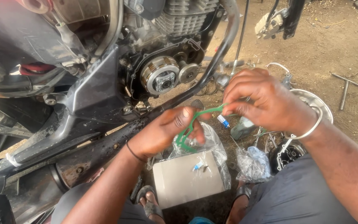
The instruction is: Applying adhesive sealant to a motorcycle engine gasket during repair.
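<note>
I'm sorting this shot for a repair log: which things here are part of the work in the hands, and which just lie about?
In hand:
- green gasket, held by left hand and right hand
- clear plastic bag under it
- exposed clutch on the open engine

Lying about:
- T-handle wrench on the dirt
- crumpled bag
- grey box

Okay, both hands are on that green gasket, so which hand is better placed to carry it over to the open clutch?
Probably the left hand: it grips the green gasket and sits closer to the exposed clutch than the right hand.
</note>
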